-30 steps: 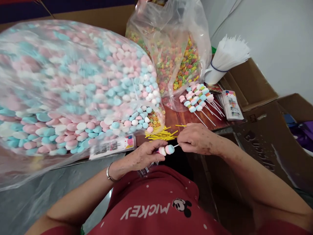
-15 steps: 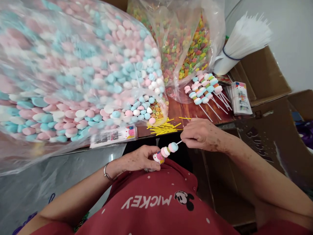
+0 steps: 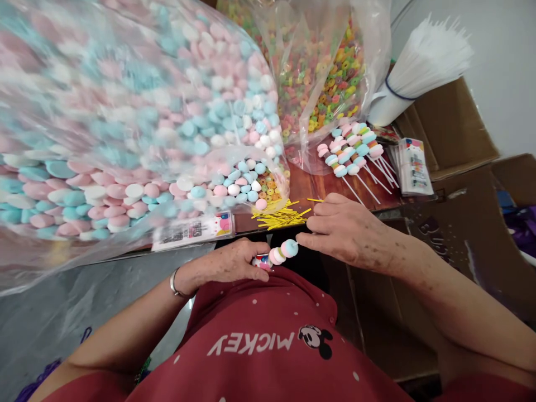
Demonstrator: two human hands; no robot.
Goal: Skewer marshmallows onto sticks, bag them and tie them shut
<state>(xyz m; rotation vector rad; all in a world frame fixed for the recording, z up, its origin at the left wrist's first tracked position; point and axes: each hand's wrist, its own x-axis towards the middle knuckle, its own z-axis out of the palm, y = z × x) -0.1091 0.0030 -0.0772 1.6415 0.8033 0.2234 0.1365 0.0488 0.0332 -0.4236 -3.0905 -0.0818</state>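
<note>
My left hand (image 3: 232, 262) is closed around the lower end of a marshmallow skewer (image 3: 281, 252), where a small printed wrapper shows at my fingertips. My right hand (image 3: 343, 231) pinches the skewer's stick just past the pink and blue marshmallows. Both hands hover over my lap, just below the table's front edge. A heap of yellow twist ties (image 3: 281, 216) lies on the table right above my hands.
A huge clear bag of pink, blue and white marshmallows (image 3: 125, 123) fills the left. A bag of coloured cereal rings (image 3: 318, 78) stands behind. Finished skewers (image 3: 349, 151), printed wrappers (image 3: 412, 167), a bundle of white sticks (image 3: 419, 67) and cardboard boxes (image 3: 452, 128) lie to the right.
My right hand slid down the stick toward the marshmallows. My left hand drew the skewer's end closer, its wrapper now mostly inside my fingers. The view tilted slightly downward.
</note>
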